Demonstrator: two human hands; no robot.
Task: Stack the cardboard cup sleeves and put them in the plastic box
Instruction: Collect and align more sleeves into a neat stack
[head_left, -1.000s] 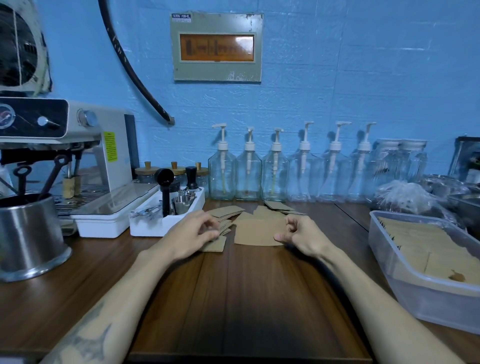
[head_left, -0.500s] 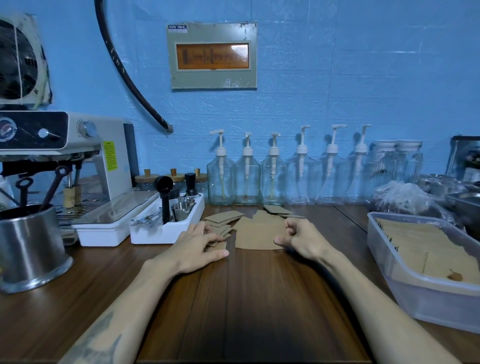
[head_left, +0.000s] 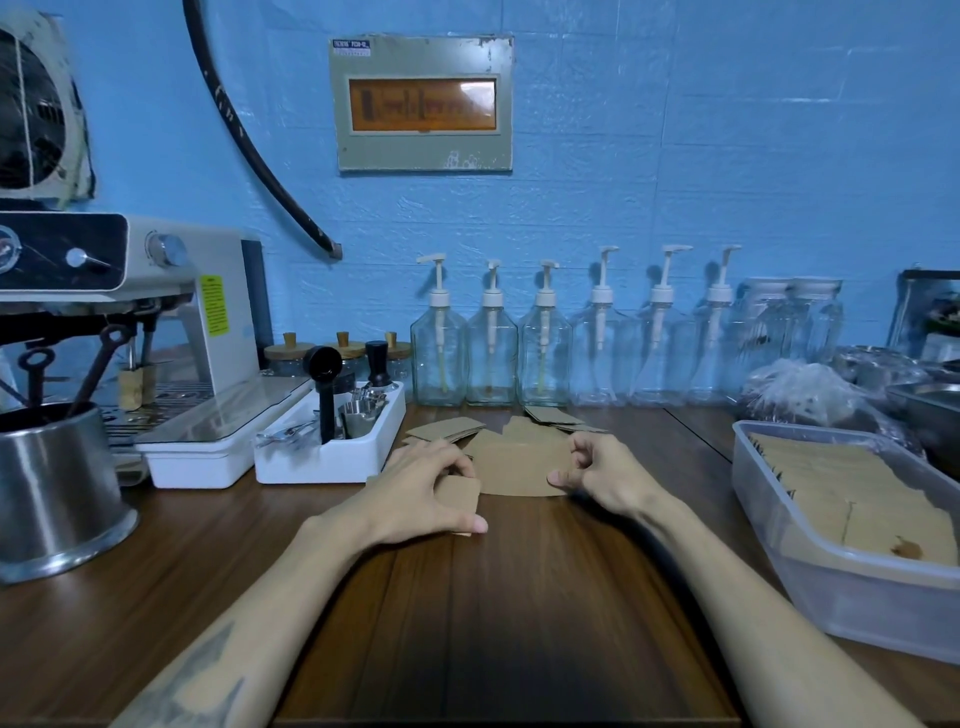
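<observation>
L hand (head_left: 415, 488), fingers curled on one cardboard cup sleeve (head_left: 460, 493), dragged it nearer; R hand (head_left: 602, 475) kept pinching the sleeve stack (head_left: 519, 467), so stacking went on.

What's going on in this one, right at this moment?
A person at a wooden counter is gathering cardboard cup sleeves. The left hand holds one sleeve; the curled right hand has its thumb on the edge of a flat pile. More loose sleeves lie behind, and the plastic box on the right already holds rows of sleeves.
</observation>
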